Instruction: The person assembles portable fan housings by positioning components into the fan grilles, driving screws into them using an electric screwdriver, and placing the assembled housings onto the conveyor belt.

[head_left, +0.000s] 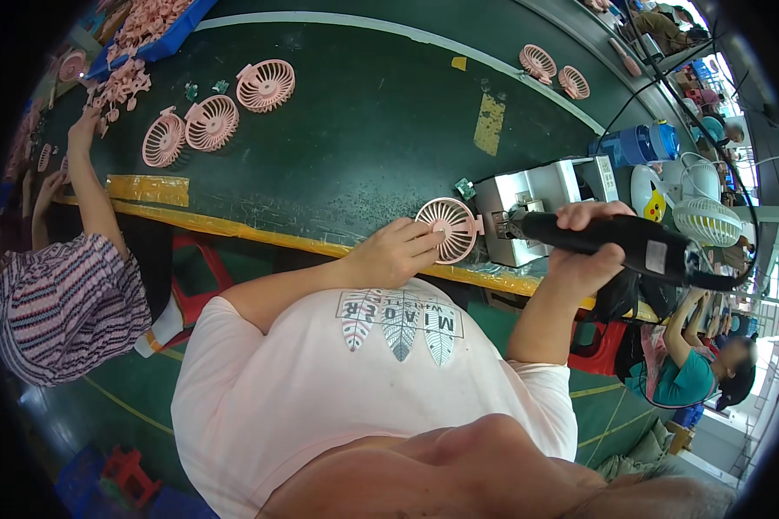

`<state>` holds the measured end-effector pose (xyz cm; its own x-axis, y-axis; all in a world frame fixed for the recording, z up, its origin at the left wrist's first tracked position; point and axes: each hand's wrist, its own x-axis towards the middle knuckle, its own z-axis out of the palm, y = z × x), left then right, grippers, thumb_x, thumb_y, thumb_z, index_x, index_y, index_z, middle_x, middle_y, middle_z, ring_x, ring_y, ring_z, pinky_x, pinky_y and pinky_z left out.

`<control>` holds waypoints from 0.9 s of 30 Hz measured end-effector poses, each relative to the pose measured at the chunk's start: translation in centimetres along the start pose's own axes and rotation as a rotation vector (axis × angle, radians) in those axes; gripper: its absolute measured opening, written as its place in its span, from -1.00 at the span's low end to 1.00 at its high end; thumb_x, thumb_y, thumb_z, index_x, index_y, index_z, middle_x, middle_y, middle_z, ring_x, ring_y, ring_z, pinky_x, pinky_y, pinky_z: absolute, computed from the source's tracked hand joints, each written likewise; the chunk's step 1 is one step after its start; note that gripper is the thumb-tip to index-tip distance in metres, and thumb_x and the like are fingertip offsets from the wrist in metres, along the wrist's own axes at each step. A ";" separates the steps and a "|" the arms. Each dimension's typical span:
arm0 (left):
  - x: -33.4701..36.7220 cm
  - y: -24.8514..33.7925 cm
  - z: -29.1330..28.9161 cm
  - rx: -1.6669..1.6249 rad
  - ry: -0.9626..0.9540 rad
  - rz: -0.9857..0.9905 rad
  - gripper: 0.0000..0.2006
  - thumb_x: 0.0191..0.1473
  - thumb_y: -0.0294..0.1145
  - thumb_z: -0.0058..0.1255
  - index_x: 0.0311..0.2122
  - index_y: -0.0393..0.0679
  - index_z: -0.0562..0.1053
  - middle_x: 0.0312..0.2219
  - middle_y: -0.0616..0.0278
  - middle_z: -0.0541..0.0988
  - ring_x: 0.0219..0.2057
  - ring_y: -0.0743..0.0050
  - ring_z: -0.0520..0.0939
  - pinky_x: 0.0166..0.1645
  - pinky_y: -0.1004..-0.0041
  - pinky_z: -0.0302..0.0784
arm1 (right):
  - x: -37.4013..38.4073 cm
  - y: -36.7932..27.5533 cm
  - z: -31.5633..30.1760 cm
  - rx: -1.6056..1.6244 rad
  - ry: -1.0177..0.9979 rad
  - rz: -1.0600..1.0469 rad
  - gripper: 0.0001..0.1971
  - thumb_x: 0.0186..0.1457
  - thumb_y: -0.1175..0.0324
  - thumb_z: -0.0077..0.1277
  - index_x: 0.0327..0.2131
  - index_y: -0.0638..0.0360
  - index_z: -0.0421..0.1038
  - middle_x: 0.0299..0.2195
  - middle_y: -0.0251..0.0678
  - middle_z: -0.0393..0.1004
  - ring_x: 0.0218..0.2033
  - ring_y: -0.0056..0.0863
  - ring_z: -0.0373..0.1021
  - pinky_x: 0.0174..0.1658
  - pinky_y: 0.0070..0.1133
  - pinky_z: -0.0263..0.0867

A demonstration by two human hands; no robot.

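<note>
My left hand (397, 253) grips the near left rim of a round pink fan housing (446, 232) with radial slots, which sits at the table's front edge. In my right hand (587, 251) is a black electric screwdriver (636, 245), held sideways with its tip pointing left. That tip reaches a grey metal box, apparently a screw feeder (508, 242), just right of the housing; the exact contact is too small to tell. A small green circuit board (465, 188) lies behind the housing.
Several pink fan housings (211, 123) lie on the dark green table (337, 130) at left, two more at far right. Beyond the feeder stand a blue jug (636, 144) and white fan (706, 222). A co-worker's arm (93, 186) reaches toward pink parts below a blue bin (151, 48).
</note>
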<state>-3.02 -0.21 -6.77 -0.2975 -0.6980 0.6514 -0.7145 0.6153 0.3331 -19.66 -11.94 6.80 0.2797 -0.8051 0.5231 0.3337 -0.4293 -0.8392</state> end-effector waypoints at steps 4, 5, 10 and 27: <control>-0.1 0.1 0.0 -0.001 0.011 -0.008 -0.86 -0.28 -0.49 -0.07 -0.48 -0.24 0.40 -0.27 0.13 0.41 -0.23 0.29 0.42 -0.22 0.42 0.31 | 0.0 0.5 0.0 0.113 -0.008 0.051 -0.39 -0.28 -0.20 0.07 -0.33 0.12 0.20 -0.64 -0.37 0.25 -0.60 -0.50 0.22 -0.42 -0.56 0.18; -0.1 0.1 0.1 -0.008 0.016 -0.004 -0.86 -0.27 -0.48 -0.07 -0.48 -0.24 0.40 -0.26 0.12 0.41 -0.23 0.29 0.42 -0.22 0.42 0.31 | -0.2 0.9 -0.1 0.120 -0.010 0.053 -0.37 -0.24 -0.21 0.03 -0.28 0.13 0.20 -0.64 -0.37 0.25 -0.61 -0.50 0.21 -0.43 -0.55 0.16; 0.0 0.0 0.0 -0.028 0.011 0.006 -0.86 -0.26 -0.48 -0.07 -0.48 -0.24 0.41 -0.26 0.12 0.42 -0.23 0.29 0.42 -0.22 0.42 0.31 | -0.3 0.1 -0.4 0.154 -0.005 -0.021 -0.34 -0.19 -0.20 -0.02 -0.20 0.18 0.16 -0.62 -0.33 0.28 -0.60 -0.48 0.24 -0.43 -0.55 0.20; -0.3 -0.3 -0.2 -0.073 0.001 -0.027 -0.87 -0.24 -0.52 -0.08 -0.46 -0.25 0.40 -0.25 0.10 0.42 -0.21 0.29 0.42 -0.21 0.43 0.31 | -0.3 -0.4 -1.1 0.193 0.011 -0.007 -0.39 -0.15 -0.25 -0.11 -0.23 0.10 0.20 -0.59 -0.37 0.26 -0.54 -0.50 0.19 -0.36 -0.53 0.16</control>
<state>-2.59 -0.16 -6.93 -0.2780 -0.7146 0.6420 -0.6744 0.6211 0.3993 -20.87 -11.99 6.85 0.2676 -0.8073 0.5260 0.5025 -0.3489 -0.7911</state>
